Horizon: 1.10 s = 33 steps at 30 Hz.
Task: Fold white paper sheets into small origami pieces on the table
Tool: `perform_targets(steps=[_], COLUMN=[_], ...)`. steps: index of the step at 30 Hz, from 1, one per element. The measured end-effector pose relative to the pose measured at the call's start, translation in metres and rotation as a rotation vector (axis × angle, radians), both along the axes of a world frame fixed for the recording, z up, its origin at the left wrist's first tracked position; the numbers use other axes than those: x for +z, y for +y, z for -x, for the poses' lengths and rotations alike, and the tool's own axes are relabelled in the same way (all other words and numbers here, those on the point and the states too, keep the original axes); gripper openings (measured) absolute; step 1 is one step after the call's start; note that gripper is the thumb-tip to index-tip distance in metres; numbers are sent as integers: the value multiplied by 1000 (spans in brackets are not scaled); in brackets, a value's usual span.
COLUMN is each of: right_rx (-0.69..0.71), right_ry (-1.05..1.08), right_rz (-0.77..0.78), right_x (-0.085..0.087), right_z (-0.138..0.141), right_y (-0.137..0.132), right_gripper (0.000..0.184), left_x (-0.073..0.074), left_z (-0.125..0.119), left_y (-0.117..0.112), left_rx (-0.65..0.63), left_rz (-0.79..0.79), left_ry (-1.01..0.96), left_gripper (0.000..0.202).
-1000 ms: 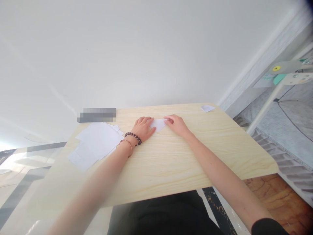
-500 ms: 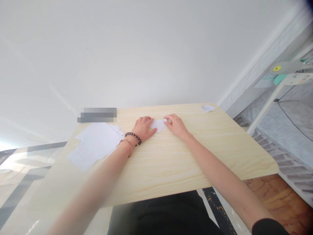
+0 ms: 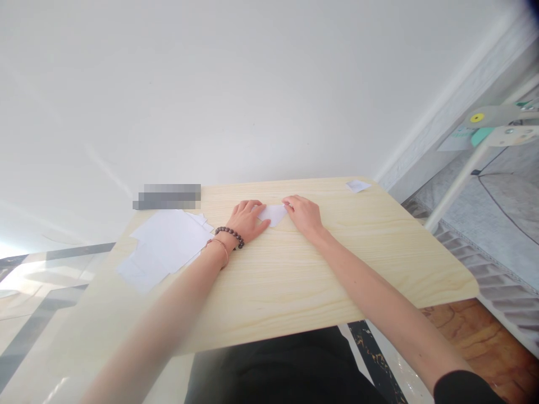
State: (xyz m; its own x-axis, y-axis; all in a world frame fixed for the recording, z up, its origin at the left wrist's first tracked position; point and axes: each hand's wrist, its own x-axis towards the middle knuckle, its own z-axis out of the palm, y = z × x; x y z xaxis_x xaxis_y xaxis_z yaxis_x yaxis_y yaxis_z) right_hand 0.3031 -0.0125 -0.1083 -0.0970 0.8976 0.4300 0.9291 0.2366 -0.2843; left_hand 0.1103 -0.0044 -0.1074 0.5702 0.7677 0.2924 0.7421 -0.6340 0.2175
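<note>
A small folded piece of white paper (image 3: pixel 273 214) lies on the light wooden table (image 3: pixel 295 275), far from me near the wall. My left hand (image 3: pixel 247 220) lies flat on the paper's left part, fingers stretched out, with a bead bracelet and a thin bangle on the wrist. My right hand (image 3: pixel 304 214) rests at the paper's right edge, fingers bent and fingertips pressing down on it.
Several loose white sheets (image 3: pixel 164 247) lie in a pile at the table's left. A small white paper scrap (image 3: pixel 357 186) sits at the far right corner. A white wall stands behind the table. At the right are a white stand (image 3: pixel 463 179) and grey fabric.
My right hand's fingertips have shifted slightly along the paper's right edge. My left hand has stayed flat in place.
</note>
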Motion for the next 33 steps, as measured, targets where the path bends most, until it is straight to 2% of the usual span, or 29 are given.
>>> perform_targets(steps=[3, 6, 11, 14, 23, 29, 33], right_rx=[-26, 9, 230, 311, 340, 344, 355], right_ry=[-8, 28, 221, 339, 389, 426, 464], right_rz=[0, -14, 8, 2, 89, 37, 72], right_x=[-1, -3, -5, -5, -2, 2, 1], right_z=[0, 0, -4, -8, -12, -13, -14], right_y=[2, 2, 3, 5, 4, 2, 2], right_gripper=[21, 26, 25, 26, 30, 29, 30], left_x=[1, 1, 0, 0, 1, 1, 1], left_z=[0, 0, 0, 1, 1, 2, 3], left_y=[0, 0, 0, 1, 1, 2, 1], left_rx=[1, 3, 7, 3, -23, -47, -46], left_rz=[9, 16, 20, 35, 29, 47, 51], left_ry=[-7, -14, -9, -8, -42, -65, -74], left_gripper=[44, 44, 51, 56, 49, 55, 55])
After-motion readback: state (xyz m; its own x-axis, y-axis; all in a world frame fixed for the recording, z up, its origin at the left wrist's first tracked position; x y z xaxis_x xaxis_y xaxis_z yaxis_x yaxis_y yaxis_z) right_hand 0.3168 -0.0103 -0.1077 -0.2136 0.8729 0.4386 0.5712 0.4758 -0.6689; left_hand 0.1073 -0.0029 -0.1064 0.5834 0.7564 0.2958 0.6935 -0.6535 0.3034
